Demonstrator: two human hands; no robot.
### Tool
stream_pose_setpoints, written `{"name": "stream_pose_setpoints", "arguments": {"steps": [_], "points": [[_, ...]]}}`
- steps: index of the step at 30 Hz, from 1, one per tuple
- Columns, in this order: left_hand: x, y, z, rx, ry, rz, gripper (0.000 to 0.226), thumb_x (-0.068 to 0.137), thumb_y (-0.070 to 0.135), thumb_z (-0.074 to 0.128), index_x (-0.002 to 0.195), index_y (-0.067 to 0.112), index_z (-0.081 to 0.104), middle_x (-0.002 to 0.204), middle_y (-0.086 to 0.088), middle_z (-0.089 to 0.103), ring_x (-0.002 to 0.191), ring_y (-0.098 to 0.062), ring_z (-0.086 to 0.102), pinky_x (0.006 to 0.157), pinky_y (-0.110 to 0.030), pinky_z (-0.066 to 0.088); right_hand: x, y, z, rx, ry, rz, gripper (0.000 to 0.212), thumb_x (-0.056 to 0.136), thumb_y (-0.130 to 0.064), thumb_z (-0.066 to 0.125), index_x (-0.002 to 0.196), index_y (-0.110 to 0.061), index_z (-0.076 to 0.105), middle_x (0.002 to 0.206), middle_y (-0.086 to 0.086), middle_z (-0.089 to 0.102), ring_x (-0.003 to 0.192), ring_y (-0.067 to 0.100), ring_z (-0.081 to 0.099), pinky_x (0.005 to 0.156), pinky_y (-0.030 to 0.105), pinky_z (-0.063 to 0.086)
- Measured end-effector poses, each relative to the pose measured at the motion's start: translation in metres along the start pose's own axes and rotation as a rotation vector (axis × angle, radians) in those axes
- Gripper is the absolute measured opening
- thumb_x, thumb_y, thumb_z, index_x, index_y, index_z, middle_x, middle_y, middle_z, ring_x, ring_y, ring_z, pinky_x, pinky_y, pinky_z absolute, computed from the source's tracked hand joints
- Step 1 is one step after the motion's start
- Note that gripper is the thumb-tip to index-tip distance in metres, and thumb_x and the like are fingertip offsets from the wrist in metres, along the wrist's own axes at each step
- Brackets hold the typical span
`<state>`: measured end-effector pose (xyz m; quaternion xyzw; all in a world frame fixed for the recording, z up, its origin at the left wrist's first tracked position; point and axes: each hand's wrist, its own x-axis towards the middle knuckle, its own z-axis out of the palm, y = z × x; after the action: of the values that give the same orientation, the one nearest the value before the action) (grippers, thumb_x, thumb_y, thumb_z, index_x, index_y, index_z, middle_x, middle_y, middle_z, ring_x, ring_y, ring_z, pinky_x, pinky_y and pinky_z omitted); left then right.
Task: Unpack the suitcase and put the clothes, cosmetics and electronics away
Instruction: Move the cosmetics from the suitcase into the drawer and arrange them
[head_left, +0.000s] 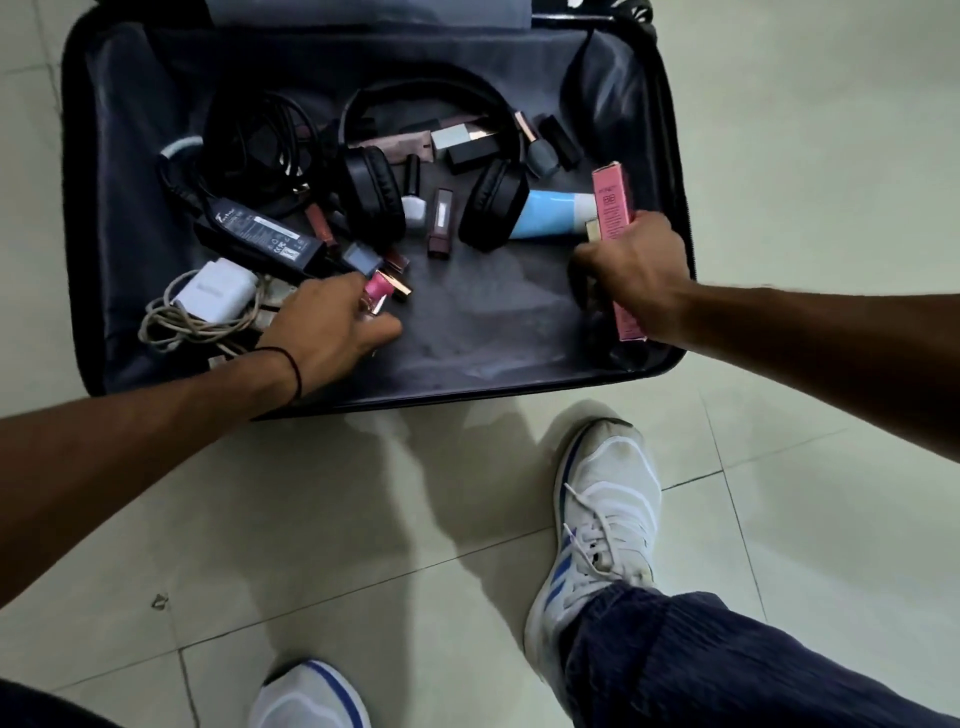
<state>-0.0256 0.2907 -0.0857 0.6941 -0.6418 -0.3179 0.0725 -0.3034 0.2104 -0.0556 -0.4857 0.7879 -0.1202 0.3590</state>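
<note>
Here the right hand (634, 270) grips a long pink cardboard box (613, 200) mid-length, at the right of the frame, inside the open dark fabric-lined suitcase (493, 332). The left hand (332, 327) pinches a small pink cosmetic bottle (376, 291) left of centre. Both seem light; the box looks crushable.

Both your arms reach forward and down, forearms bare. Your left grip (332, 327) is knuckles-up, fingers and thumb pinching a small pink tube (375, 289), and there's a thin black band (295, 371) round that wrist. Your right grip (634, 275) is fisted, back of the hand up, wrapped round a pink box (614, 218).
</note>
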Motion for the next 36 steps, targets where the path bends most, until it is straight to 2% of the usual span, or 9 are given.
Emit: {"name": "stream_pose_setpoints", "arguments": {"steps": [5,10,13,16,21,25,29,33,36], "points": [[-0.002,0.001,0.001,-0.291,-0.032,-0.121,0.022,0.075,0.027,0.067,0.07,0.015,0.05,0.065,-0.006,0.064,0.06,-0.026,0.061,0.051,-0.03,0.047,0.007,-0.009,0.016,-0.239,-0.04,0.045,0.048,0.083,-0.024,0.07,0.125,-0.005,0.058,0.121,0.014,0.065,0.108,0.033,0.065,0.086,0.034,0.054],[-0.005,-0.001,-0.005,-0.316,0.008,-0.161,0.023,0.077,0.013,0.07,0.069,0.014,0.048,0.061,-0.004,0.054,0.055,-0.02,0.049,0.052,-0.028,0.04,0.006,-0.013,0.031,-0.373,-0.034,0.03,0.053,0.083,-0.018,0.068,0.131,-0.002,0.051,0.126,0.015,0.063,0.112,0.034,0.064,0.082,0.033,0.051],[-0.007,-0.008,-0.011,-0.359,0.018,-0.177,0.022,0.068,0.026,0.068,0.067,0.016,0.048,0.061,-0.004,0.053,0.058,-0.019,0.045,0.058,-0.031,0.038,0.002,-0.015,0.037,-0.414,-0.019,0.005,0.057,0.082,-0.019,0.069,0.133,-0.002,0.048,0.129,0.015,0.061,0.116,0.035,0.061,0.087,0.037,0.051],[-0.011,-0.012,-0.015,-0.343,0.045,-0.219,0.019,0.068,0.027,0.066,0.072,0.013,0.055,0.066,-0.005,0.058,0.061,-0.02,0.048,0.063,-0.034,0.043,-0.003,-0.015,0.043,-0.44,-0.065,-0.048,0.056,0.077,-0.027,0.078,0.123,-0.006,0.055,0.112,0.012,0.062,0.1,0.032,0.063,0.074,0.031,0.046],[-0.014,-0.024,-0.018,-0.378,0.086,-0.293,0.01,0.08,0.014,0.066,0.073,0.011,0.059,0.065,-0.007,0.06,0.058,-0.02,0.052,0.056,-0.029,0.043,-0.018,-0.014,0.038,0.163,-0.529,0.052,0.016,0.079,-0.007,0.071,0.088,0.001,0.06,0.08,0.024,0.062,0.065,0.032,0.062,0.05,0.029,0.052],[-0.014,-0.036,-0.024,-0.325,0.135,-0.375,0.024,0.081,0.028,0.069,0.074,0.006,0.063,0.07,-0.013,0.067,0.065,-0.027,0.061,0.062,-0.038,0.052,-0.022,-0.014,0.029,0.359,-0.787,0.084,0.009,0.087,0.002,0.061,0.085,-0.005,0.058,0.072,0.015,0.06,0.056,0.024,0.061,0.057,0.032,0.053],[-0.015,-0.035,-0.029,-0.199,0.158,-0.383,0.031,0.081,0.04,0.07,0.073,0.01,0.067,0.074,-0.011,0.07,0.078,-0.032,0.067,0.075,-0.043,0.056,-0.021,-0.015,0.031,0.186,-0.721,0.016,0.007,0.083,0.001,0.067,0.086,0.0,0.061,0.064,0.016,0.062,0.049,0.022,0.059,0.048,0.026,0.051],[-0.011,-0.037,-0.049,0.006,0.137,-0.34,0.026,0.081,0.039,0.064,0.088,0.014,0.071,0.091,-0.016,0.069,0.092,-0.037,0.063,0.081,-0.037,0.049,-0.028,-0.02,0.038,-0.497,-0.691,-0.405,0.016,0.074,-0.016,0.077,0.074,-0.011,0.062,0.058,0.004,0.065,0.045,0.017,0.057,0.049,0.029,0.049],[-0.007,-0.044,-0.066,0.075,0.039,-0.264,0.017,0.08,0.03,0.064,0.088,0.016,0.069,0.092,-0.015,0.067,0.092,-0.038,0.062,0.075,-0.034,0.046,-0.038,-0.033,0.047,-0.625,-0.692,-0.53,0.024,0.075,-0.021,0.08,0.087,-0.022,0.059,0.067,-0.003,0.064,0.05,0.011,0.058,0.046,0.024,0.047]]}}
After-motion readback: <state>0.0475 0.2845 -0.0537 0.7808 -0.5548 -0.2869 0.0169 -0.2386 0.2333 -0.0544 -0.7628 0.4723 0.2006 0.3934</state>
